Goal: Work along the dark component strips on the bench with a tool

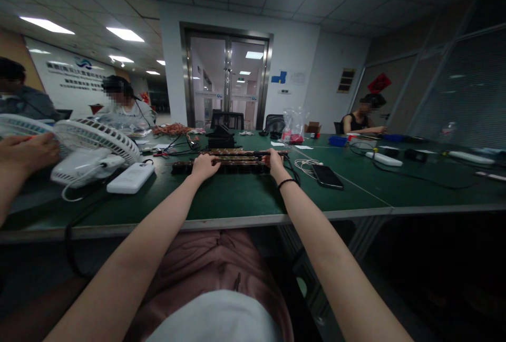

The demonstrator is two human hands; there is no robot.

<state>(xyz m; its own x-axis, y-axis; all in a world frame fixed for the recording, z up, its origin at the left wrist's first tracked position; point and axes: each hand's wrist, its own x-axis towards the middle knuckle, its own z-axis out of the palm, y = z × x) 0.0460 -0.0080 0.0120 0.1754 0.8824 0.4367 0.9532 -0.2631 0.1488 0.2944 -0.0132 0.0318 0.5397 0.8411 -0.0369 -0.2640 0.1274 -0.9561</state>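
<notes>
In front of me on the green table lies a long black rack (237, 169) with several thin, beaded-looking strands (239, 159) in brown and gold stretched lengthwise along it. My left hand (204, 167) rests at the rack's left part, fingers drawn together over the strands; what they pinch is too small to tell. At the right end, my right hand (274, 163) is closed with thumb and fingertips together beside a small dark piece (259, 154). Whether that piece is in its grip is unclear. A black band circles the right wrist.
To the left are a white power bank (132, 177) and a white fan (95, 147), beside a co-worker's hand (31, 152). A black phone (327, 176) and coiled white cable (306, 167) lie right. Behind stand a black bag (222, 139) and orange-brown strands (171, 129).
</notes>
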